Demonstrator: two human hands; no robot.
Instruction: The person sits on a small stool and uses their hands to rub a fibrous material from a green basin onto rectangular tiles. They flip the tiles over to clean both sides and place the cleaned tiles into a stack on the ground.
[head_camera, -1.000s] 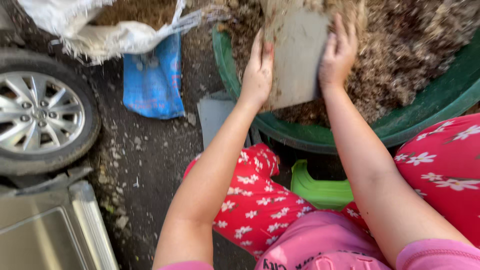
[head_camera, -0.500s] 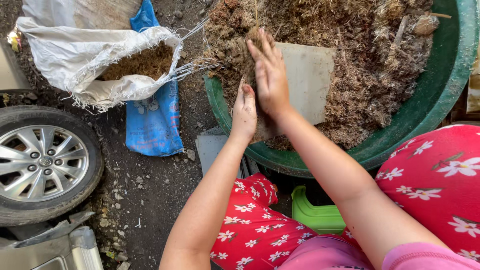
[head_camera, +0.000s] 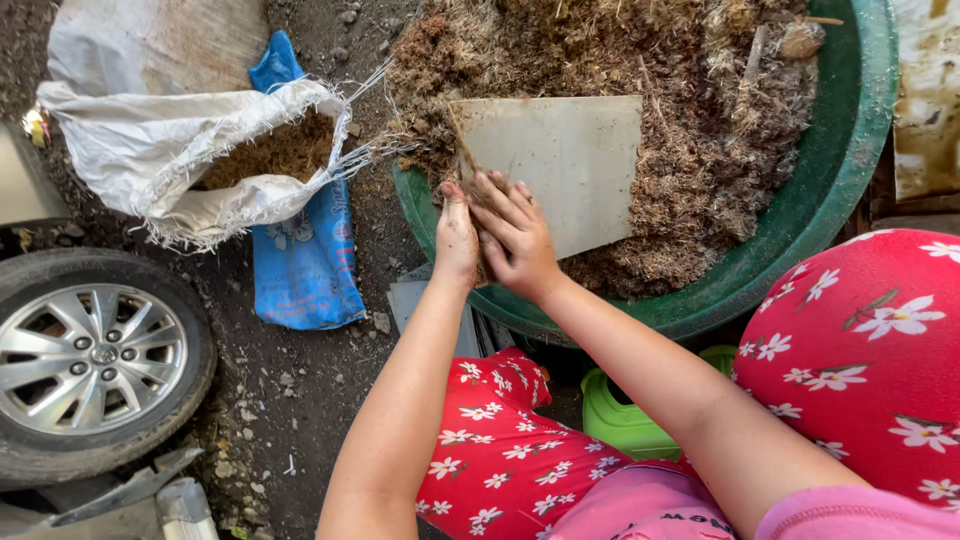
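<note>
Pressing together at the near edge of the grey board (head_camera: 560, 165) lying on the fibre-filled green tub (head_camera: 800, 240), left hand (head_camera: 457, 240) and right hand (head_camera: 515, 240) pinch a fibre tuft, fingers narrow.

Both hands, the left hand (head_camera: 457, 238) and the right hand (head_camera: 518, 238), are pressed together at the near-left rim of a green tub (head_camera: 830, 190). A flat grey board (head_camera: 560, 165) lies just beyond them on heaped brown fibre (head_camera: 700, 150), blocking the tub's middle. An open white sack (head_camera: 170, 160) and a car wheel (head_camera: 95, 360) crowd the ground to the left; bare ground lies between them.
</note>
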